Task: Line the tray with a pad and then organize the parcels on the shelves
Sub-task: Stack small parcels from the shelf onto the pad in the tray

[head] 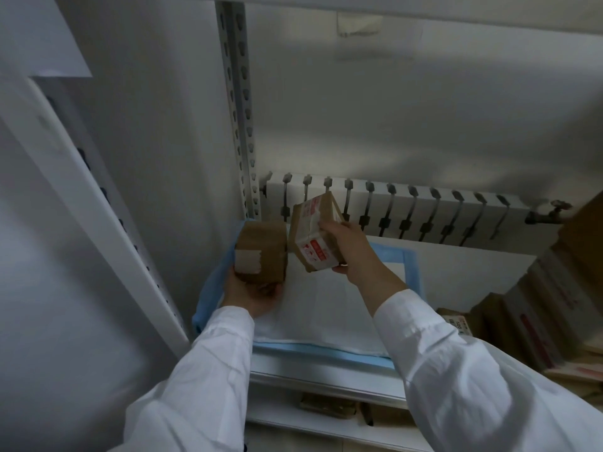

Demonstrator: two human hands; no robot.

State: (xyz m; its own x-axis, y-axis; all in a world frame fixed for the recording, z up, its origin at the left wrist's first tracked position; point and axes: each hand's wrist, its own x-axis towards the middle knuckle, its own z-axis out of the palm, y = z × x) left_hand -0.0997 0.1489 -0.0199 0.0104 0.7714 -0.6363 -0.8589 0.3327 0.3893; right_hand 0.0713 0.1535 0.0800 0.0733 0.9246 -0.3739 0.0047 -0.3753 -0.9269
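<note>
**Two parcels over the lined tray**

White sleeves reach in over the pad, which already lies in the tray. Left hand cups a plain brown parcel standing upright at the pad's far-left corner. Right hand clasps a red-taped parcel, tilted, just right of it and off the pad; it likely sets down alongside.

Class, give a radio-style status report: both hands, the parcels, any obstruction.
Left hand holds plain brown cardboard parcel. Right hand holds red-and-white-taped parcel, tilted. Both above blue-edged white pad. Nothing blocking.
</note>
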